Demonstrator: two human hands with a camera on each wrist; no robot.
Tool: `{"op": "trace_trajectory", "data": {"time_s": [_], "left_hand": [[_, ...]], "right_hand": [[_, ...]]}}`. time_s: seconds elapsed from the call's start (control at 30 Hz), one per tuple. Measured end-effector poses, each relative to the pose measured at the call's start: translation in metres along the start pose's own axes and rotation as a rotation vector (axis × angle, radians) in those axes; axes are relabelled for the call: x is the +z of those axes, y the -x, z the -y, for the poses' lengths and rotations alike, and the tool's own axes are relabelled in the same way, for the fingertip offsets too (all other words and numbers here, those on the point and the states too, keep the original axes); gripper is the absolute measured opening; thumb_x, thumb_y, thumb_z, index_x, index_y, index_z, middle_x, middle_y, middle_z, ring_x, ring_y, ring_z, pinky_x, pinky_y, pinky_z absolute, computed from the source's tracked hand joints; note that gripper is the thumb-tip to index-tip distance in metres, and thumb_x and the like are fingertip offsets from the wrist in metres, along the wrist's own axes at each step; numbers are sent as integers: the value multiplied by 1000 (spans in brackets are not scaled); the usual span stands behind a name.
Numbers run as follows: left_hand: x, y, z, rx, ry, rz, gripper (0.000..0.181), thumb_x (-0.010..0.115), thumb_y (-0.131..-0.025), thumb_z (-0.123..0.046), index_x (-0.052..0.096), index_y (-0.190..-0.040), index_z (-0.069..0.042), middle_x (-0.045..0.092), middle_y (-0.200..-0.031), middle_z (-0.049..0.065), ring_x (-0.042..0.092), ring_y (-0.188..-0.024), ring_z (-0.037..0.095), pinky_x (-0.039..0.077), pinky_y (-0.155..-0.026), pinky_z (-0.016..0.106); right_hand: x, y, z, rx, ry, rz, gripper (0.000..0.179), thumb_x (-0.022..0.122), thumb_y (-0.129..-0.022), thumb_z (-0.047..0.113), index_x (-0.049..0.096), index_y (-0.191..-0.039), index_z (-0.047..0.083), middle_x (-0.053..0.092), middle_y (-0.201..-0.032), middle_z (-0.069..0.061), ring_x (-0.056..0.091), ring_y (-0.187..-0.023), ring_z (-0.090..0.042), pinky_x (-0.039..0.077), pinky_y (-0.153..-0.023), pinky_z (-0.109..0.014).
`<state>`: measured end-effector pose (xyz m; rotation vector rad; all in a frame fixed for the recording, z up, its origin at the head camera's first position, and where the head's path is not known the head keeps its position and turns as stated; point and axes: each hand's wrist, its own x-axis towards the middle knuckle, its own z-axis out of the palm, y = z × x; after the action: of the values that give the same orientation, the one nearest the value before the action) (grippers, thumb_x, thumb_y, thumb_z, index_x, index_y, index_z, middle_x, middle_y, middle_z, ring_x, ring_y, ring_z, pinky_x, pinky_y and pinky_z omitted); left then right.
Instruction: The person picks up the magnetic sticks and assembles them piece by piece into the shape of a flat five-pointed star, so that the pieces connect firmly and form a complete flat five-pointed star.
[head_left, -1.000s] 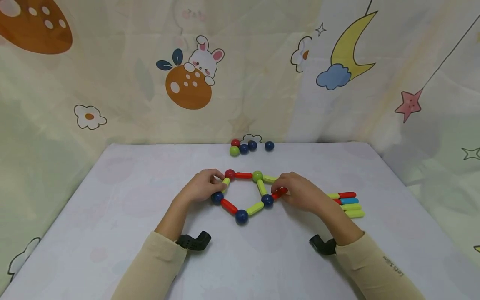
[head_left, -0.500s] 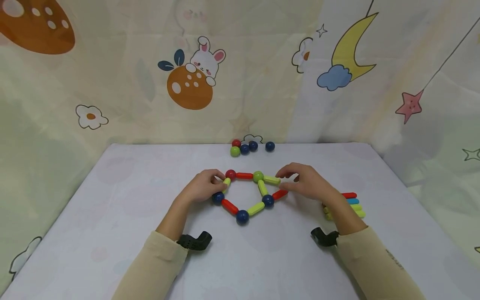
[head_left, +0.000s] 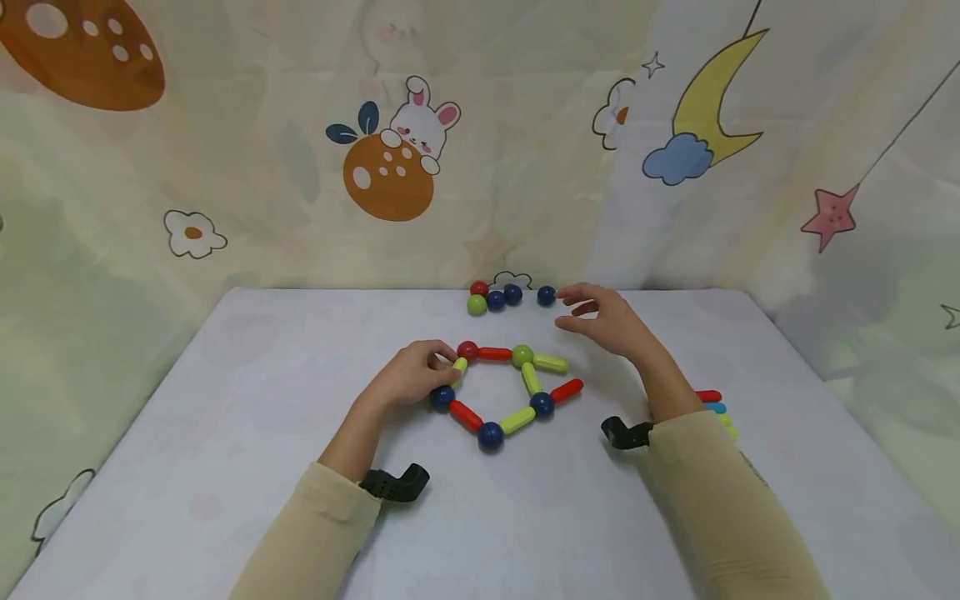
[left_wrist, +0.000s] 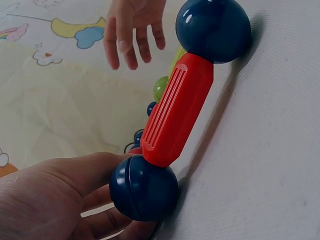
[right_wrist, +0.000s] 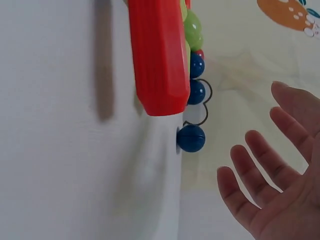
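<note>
Magnetic rods and balls form a five-sided ring on the table. My left hand (head_left: 408, 372) pinches the ring's left yellow-green rod (head_left: 461, 365), between a red ball (head_left: 468, 350) and a blue ball (head_left: 442, 398). In the left wrist view its thumb and fingers lie right behind that blue ball (left_wrist: 145, 189). A yellow-green rod (head_left: 551, 363) and a red rod (head_left: 567, 390) stick out from the ring's right side, their outer ends bare. My right hand (head_left: 611, 321), fingers spread and holding nothing, hovers beside a lone blue ball (head_left: 547, 296) at the back.
Several loose balls, among them a green ball (head_left: 476, 305), sit along the table's far edge. At the right lie several rods, including a red one (head_left: 708, 396), partly behind my right forearm. A printed cloth (head_left: 517, 167) hangs behind the table (head_left: 187, 467).
My right hand has let go of the red rod at the ring's right and moved back to the lone blue ball. The left hand keeps its grip; the view has shifted slightly.
</note>
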<state>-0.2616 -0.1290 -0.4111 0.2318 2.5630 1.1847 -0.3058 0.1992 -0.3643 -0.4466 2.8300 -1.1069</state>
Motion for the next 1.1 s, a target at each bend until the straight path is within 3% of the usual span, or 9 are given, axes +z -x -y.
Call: {"op": "trace_trajectory", "data": {"time_s": [0.33,0.77,0.93,1.1], "left_hand": [[-1,1,-2,5,-3,-10,32,71,-97,-28,70,-124,-13,66,-97,8,59,-87,22,47,-71,29],[3,-3,-6,26,-10,2,31,71,-97,-29,70,-124,-13,68,-99,7,61,-87,22,51,-73,30],[4,-2,-3,2,-9,-5,31,71,-96,-29,70,-124,-13,67,-100,7,61,-87,22,51,-74,30],[2,-1,1,-5,-9,-16,31,71,-97,-29,70,-124,-14,67,-101,7,61,-89,22,51,-74,30]], "right_hand": [[-6,-35,-10,117,-95,64,58,67,-101,25,47,-153,11,43,-159,-19,49,-139,-42,48,-110,-56],[-5,-61,-18,219,-92,167,65,64,-102,20,36,-161,14,24,-170,-15,38,-147,-42,43,-114,-58],[4,-69,-21,206,-19,187,63,63,-101,22,39,-159,14,29,-169,-15,36,-149,-41,42,-115,-58],[9,-73,-21,233,-4,103,52,61,-102,24,49,-150,10,42,-158,-22,50,-134,-40,49,-107,-54]]}}
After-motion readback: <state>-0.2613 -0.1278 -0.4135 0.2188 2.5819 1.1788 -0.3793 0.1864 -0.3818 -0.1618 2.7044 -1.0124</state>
